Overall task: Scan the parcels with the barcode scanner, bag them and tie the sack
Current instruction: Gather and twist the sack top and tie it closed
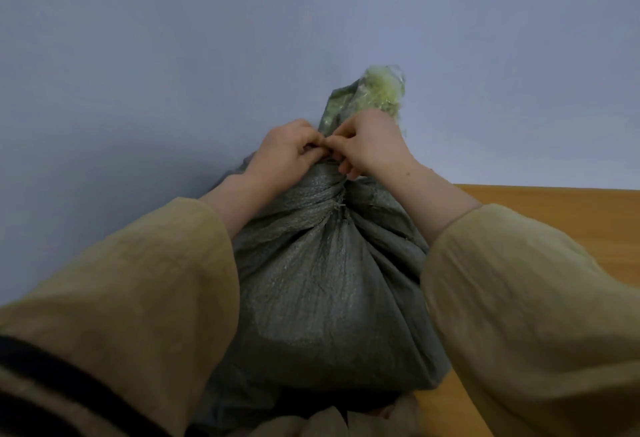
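A full grey-green woven sack (325, 284) stands upright in front of me, its bulging body between my forearms. Its mouth is gathered into a narrow neck with tight folds. Above the neck the frayed, pale green top (377, 90) sticks up. My left hand (284, 152) and my right hand (367, 142) meet at the neck, fingertips pinched together on it; whether they hold a thin tie there is too small to tell. No parcels and no barcode scanner are in view; the sack hides its contents.
A wooden table top (561, 218) runs along the right, behind and beside the sack. A plain pale blue wall (173, 56) fills the background. Loose olive sleeves (138, 281) cover both forearms.
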Demonstrator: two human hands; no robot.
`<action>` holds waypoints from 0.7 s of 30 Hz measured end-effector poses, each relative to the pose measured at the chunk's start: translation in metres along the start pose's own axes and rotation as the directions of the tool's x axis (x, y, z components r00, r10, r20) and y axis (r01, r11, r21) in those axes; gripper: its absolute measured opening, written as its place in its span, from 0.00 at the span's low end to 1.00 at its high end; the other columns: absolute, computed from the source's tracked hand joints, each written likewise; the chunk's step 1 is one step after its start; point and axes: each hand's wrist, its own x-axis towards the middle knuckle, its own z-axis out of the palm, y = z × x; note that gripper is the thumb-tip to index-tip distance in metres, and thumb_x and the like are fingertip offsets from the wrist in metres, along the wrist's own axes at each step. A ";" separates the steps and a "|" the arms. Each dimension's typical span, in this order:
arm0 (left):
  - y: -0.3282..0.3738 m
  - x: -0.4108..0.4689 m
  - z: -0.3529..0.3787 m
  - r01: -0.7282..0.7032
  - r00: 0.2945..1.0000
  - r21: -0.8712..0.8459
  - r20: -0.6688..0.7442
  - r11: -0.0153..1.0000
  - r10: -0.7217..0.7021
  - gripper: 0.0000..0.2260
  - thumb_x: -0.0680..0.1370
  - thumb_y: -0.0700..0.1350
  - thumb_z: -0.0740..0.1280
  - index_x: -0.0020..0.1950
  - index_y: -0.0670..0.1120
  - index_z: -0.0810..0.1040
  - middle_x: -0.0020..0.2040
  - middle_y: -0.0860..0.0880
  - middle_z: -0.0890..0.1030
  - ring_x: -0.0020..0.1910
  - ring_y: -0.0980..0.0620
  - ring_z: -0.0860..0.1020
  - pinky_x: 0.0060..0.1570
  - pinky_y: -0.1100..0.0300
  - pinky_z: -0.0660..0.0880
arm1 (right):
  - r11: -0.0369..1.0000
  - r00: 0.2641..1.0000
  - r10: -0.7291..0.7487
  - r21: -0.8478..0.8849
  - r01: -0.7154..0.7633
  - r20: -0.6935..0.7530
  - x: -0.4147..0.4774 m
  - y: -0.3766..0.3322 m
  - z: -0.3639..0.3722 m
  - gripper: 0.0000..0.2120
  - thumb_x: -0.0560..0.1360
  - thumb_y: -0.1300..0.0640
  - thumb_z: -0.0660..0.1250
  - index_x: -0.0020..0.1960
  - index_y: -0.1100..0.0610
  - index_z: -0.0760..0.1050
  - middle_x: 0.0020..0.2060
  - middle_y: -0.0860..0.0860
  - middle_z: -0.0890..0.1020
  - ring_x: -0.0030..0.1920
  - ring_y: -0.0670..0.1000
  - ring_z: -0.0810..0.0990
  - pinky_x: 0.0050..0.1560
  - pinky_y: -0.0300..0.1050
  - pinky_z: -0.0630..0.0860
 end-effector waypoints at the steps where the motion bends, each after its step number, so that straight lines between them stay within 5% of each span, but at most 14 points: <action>1: 0.001 -0.001 -0.001 -0.012 1.000 0.013 0.006 1.000 0.012 0.07 0.73 0.41 0.70 0.47 0.39 0.83 0.44 0.41 0.80 0.42 0.43 0.79 0.43 0.52 0.76 | 1.000 1.000 0.016 -0.016 -0.016 0.019 0.002 -0.003 0.000 0.10 0.78 0.57 0.64 0.47 0.62 0.81 0.29 0.54 0.83 0.28 0.52 0.82 0.40 0.48 0.83; 6: 0.006 -0.002 -0.001 -0.117 0.987 0.096 0.122 0.988 0.105 0.10 0.72 0.40 0.65 0.47 0.37 0.82 0.46 0.38 0.80 0.43 0.40 0.80 0.43 0.50 0.77 | 0.968 0.982 0.082 -0.249 -0.038 0.168 0.005 -0.016 -0.009 0.10 0.76 0.67 0.61 0.42 0.66 0.80 0.33 0.59 0.83 0.31 0.54 0.82 0.43 0.51 0.83; 13: 0.018 -0.006 0.004 -0.229 0.956 0.182 0.224 0.956 0.187 0.15 0.75 0.45 0.62 0.46 0.33 0.80 0.46 0.35 0.79 0.40 0.37 0.79 0.36 0.48 0.77 | 0.907 0.970 0.106 -0.420 -0.004 0.220 -0.001 -0.016 -0.010 0.07 0.71 0.67 0.61 0.35 0.62 0.75 0.29 0.55 0.78 0.29 0.53 0.75 0.33 0.45 0.76; 17: 0.011 -0.006 0.003 -0.223 0.962 0.127 0.189 0.967 0.197 0.18 0.70 0.49 0.58 0.43 0.37 0.82 0.43 0.39 0.80 0.37 0.41 0.80 0.35 0.51 0.78 | 0.991 0.978 0.127 -0.069 -0.118 0.164 -0.002 0.002 -0.008 0.05 0.70 0.65 0.68 0.42 0.66 0.81 0.26 0.53 0.75 0.24 0.49 0.70 0.23 0.36 0.66; 21: 0.012 -0.002 0.002 -0.144 0.980 0.149 0.159 0.978 0.120 0.12 0.71 0.46 0.66 0.44 0.39 0.84 0.44 0.41 0.80 0.38 0.41 0.80 0.37 0.53 0.76 | 0.947 0.980 0.118 0.279 -0.159 0.158 -0.014 0.019 -0.007 0.04 0.70 0.67 0.68 0.39 0.64 0.81 0.18 0.49 0.72 0.16 0.44 0.63 0.18 0.32 0.57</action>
